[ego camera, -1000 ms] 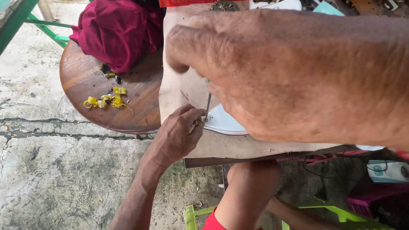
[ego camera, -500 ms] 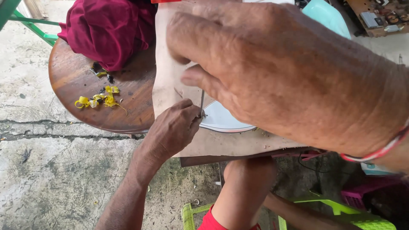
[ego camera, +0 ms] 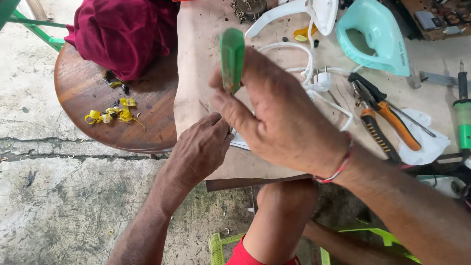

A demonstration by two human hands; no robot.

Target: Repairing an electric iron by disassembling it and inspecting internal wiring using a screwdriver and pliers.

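So my right hand (ego camera: pixel 284 122) is up close, grip pinched round a green screwdriver handle (ego camera: pixel 232 59): light, stiff, smooth plastic, best held mid-handle. Its shaft is hidden behind my fingers. Further down, my left hand (ego camera: pixel 201 147) is curled closed at the worktop (ego camera: pixel 206 73) edge; can't tell what it's holding.

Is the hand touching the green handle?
Touching. The head view shows the right hand with its fingers wrapped around the green handle, pinching its lower end.
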